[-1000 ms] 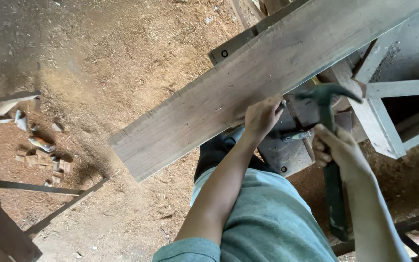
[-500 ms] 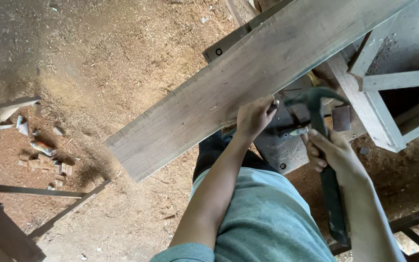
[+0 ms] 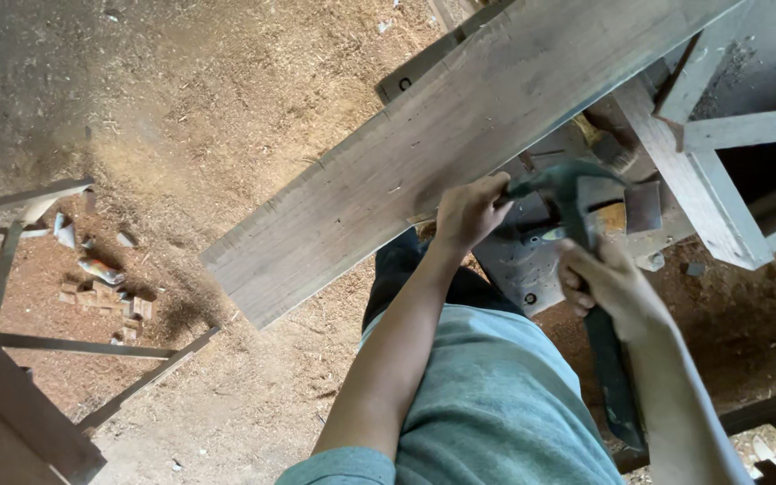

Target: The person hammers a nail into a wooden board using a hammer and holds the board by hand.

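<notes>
head: rough grey plank (image 3: pixel 460 153), steel hammer (image 3: pixel 568 193)

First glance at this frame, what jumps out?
A long grey wooden plank cuts diagonally across the middle, from the sawdust-strewn floor at lower left to the upper right. At its lower edge the left hand grips the board, while just to its right the right hand holds a dark claw hammer with the head raised beside the plank. Small wood offcuts lie at the far left.
</notes>
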